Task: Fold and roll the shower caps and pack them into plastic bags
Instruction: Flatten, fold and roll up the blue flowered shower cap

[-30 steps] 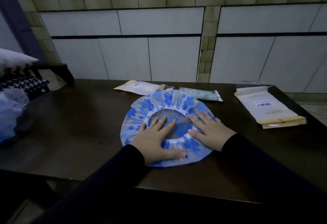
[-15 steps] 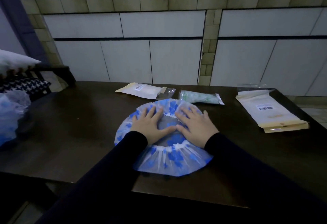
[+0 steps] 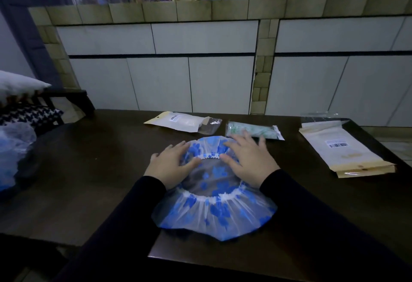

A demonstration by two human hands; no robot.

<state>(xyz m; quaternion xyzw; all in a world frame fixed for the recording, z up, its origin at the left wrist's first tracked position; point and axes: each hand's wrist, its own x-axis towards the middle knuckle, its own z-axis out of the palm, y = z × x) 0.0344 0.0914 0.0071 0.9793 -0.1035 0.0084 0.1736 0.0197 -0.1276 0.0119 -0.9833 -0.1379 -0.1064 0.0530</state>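
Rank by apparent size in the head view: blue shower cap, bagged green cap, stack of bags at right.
1. blue shower cap, nearest the camera, which inflates it.
2. stack of bags.
3. bagged green cap, partly behind the right hand.

I see a dark wooden table [image 3: 89, 170] carrying a blue-flowered shower cap [image 3: 214, 212], a white pouch [image 3: 178, 121], a packed green cap bag [image 3: 254, 130] and a stack of bags [image 3: 343, 150] at right.
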